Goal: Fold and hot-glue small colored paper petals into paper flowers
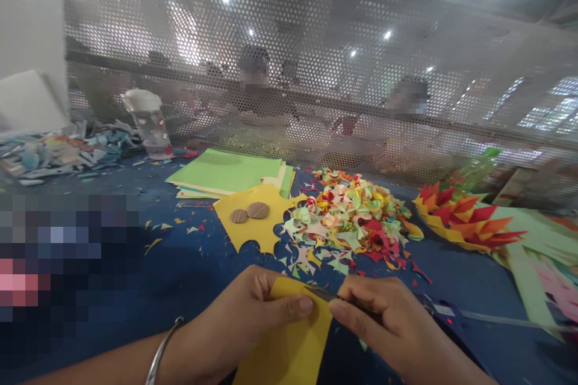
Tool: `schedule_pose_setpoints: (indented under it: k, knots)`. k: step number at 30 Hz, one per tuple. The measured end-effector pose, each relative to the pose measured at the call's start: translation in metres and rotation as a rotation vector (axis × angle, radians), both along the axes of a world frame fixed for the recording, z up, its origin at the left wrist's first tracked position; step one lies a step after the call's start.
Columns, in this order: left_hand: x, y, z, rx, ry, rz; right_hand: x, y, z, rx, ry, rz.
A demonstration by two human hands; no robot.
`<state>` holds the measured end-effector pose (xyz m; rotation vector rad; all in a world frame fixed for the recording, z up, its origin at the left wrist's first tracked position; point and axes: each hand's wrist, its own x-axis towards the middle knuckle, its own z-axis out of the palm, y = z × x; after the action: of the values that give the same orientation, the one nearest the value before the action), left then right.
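Note:
My left hand point(271, 307) pinches a folded-looking strip of yellow paper point(289, 349), its thumb lying across the front near the top edge. In my right hand point(379, 313) is a pair of slim dark scissors point(323, 294); fingers cover most of the handles. The blades point left and lie against the paper's upper right part, close to my left thumb. Beyond my hands rests a yellow sheet point(232, 231) with scalloped cut edges, and two brown ridged oval pieces point(259, 210) sit on it.
Behind is a stack of green paper point(226, 171), beside a heap of colourful paper scraps point(356, 210). Red and orange pointed paper pieces point(469, 216) stand at right. A lidded cup point(147, 123) and more scraps point(67, 150) are at left. A perforated metal screen point(307, 72) closes the back.

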<state>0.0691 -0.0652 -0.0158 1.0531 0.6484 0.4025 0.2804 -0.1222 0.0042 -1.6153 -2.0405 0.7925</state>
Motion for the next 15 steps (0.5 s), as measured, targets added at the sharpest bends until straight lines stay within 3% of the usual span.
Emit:
schedule_pose_setpoints:
  k: [15]
  knots:
    - [0.0007,-0.0002,-0.0031,-0.065,-0.096,-0.029,-0.0045,0.0010,-0.0002,0.011,0.000,0.001]
